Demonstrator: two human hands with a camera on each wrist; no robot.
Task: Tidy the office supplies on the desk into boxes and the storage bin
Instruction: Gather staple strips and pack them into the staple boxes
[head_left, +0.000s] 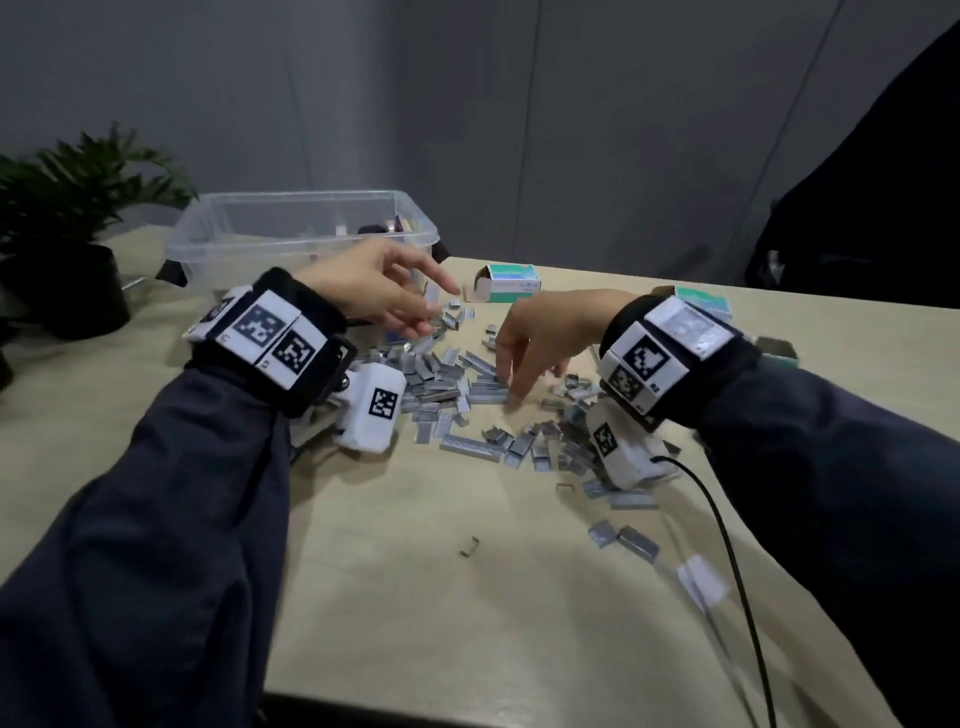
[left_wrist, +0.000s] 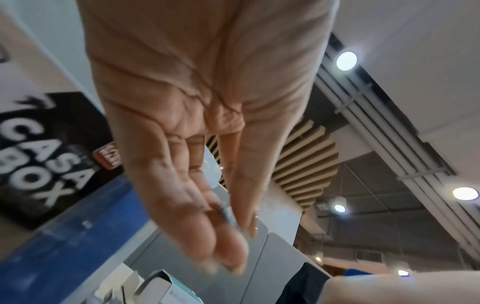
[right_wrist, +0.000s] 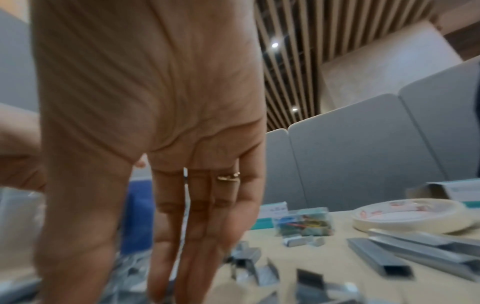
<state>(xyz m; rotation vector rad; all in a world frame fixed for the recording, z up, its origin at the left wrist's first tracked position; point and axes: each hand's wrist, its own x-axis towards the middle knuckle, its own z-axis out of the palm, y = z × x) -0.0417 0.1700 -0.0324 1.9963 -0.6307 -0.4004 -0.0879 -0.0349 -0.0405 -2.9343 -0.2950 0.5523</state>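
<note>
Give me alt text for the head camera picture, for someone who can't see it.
Two hands work over a scatter of staple strips on a pale desk: the left hand lifted, the right hand reaching fingers-down into them. Behind sit a clear storage bin and a small open box.

Dim overhead spotlights glare; blur smears the fingertips, soft shadows pool beneath the fingers.
</note>
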